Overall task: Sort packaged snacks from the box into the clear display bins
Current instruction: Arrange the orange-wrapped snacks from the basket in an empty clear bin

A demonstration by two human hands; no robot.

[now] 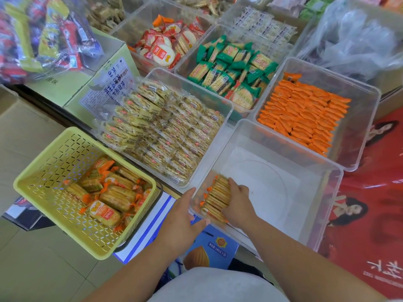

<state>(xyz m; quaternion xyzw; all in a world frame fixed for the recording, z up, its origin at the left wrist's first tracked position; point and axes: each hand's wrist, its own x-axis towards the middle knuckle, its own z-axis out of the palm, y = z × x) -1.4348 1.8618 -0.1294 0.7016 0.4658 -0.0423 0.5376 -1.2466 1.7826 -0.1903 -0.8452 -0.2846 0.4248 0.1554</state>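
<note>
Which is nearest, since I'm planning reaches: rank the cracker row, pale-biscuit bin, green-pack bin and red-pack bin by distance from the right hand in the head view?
1. Cracker row, held under the right hand.
2. Pale-biscuit bin, just ahead-left.
3. Green-pack bin, farther back, centre.
4. Red-pack bin, farthest, back-left.

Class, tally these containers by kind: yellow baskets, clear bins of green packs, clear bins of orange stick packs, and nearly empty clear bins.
Yellow basket: 1
Clear bin of green packs: 1
Clear bin of orange stick packs: 1
Nearly empty clear bin: 1
Total: 4
</note>
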